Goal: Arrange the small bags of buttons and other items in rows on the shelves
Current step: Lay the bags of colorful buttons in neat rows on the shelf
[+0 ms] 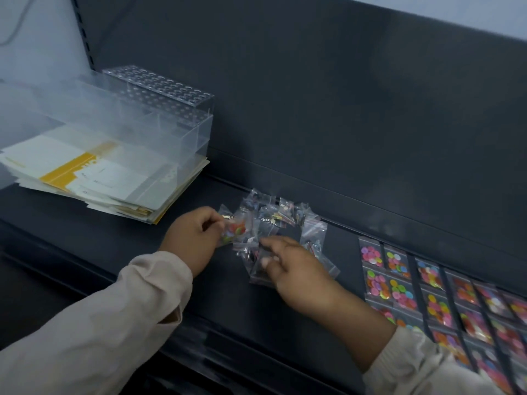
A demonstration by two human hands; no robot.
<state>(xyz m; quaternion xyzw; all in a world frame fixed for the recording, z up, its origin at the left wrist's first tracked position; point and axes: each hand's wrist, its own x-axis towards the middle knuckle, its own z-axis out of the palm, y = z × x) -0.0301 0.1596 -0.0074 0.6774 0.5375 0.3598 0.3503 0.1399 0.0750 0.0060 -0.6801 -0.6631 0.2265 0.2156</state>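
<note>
Left of your left fingers [212, 223]: bare shelf [119, 238], then paper stack [94, 178] under acrylic box [159, 121].
Between your hands: loose bags [279, 220] block.
Right of your right fingers [271, 252]: narrow bare strip, then button rows [427, 292].

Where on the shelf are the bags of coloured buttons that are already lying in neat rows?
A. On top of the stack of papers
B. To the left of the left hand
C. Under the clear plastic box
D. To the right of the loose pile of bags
D: the rows of button bags lie flat on the shelf to the right of the loose pile of bags that both hands are working in.
</note>
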